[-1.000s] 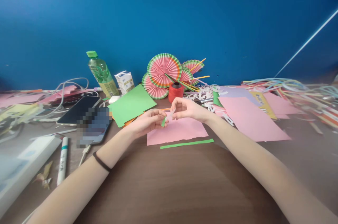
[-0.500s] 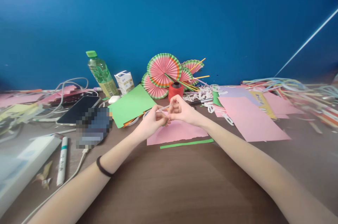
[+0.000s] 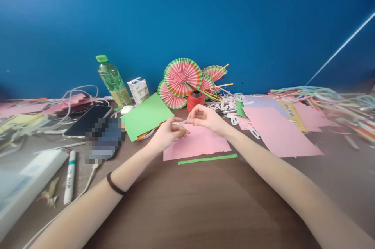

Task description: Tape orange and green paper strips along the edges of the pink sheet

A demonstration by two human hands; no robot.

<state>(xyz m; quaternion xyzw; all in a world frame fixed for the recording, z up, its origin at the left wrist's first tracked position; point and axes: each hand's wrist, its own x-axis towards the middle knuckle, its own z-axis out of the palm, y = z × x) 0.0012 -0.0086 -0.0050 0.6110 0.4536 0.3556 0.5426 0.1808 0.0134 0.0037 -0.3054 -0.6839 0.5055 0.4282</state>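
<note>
My left hand (image 3: 165,137) and my right hand (image 3: 208,120) meet over a pink paper sheet (image 3: 202,142) in the middle of the table. Between their fingertips runs a thin whitish strip (image 3: 184,122), pinched at either end; its exact kind is too small to make out. The sheet has a ragged near edge. Just in front of it lies a narrow green paper strip (image 3: 207,159). Behind my fingers stands a spool of red thread (image 3: 195,102).
Pleated watermelon-coloured paper fans (image 3: 182,77) lean by the blue wall. To the left are green paper (image 3: 148,116), a drink bottle (image 3: 114,83), a small box (image 3: 138,90), a phone (image 3: 88,120), a marker (image 3: 69,177) and cables. More pink paper (image 3: 278,129) and shredded strips lie right.
My right fingers have shifted and loosened their curl slightly, and the whitish strip now slants differently between my hands. The things on the table stay where they were.
</note>
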